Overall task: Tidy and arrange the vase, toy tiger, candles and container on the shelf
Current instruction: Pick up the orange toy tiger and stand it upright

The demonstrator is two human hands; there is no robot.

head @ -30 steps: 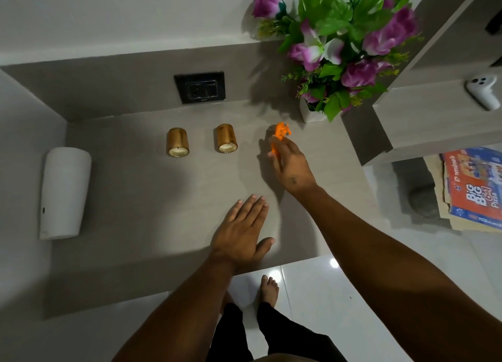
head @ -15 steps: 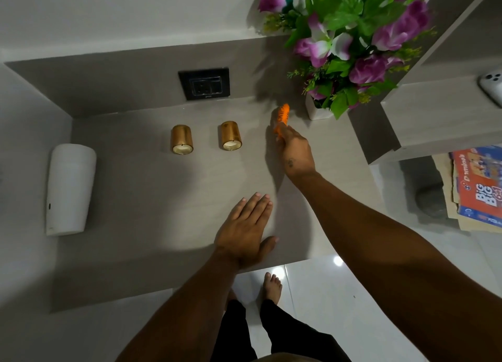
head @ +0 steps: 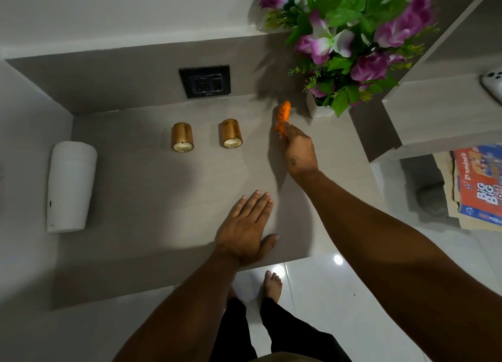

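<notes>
- Toy tiger (head: 283, 115): orange with black stripes, at the back of the shelf (head: 152, 198), just left of the vase; lower end pinched in the right hand's fingers, rest sticks out toward the back wall.
- Right hand (head: 300, 151): fingers curled closed around the tiger's near end, arm reaching in from the lower right.
- Left hand (head: 245, 227): flat, palm down on the shelf near its front edge, fingers together and extended, thumb out to the side, holding nothing.
- Vase (head: 319, 107): white, back right corner of the shelf, purple flowers (head: 361, 44) and green leaves spilling over it.
- Two gold candles (head: 182, 136) (head: 231, 133): side by side, apart from each other, mid-back of the shelf, left of the tiger, below a black wall socket (head: 205, 81).
- White container (head: 70, 186): far left of the shelf, well apart from the candles.
</notes>
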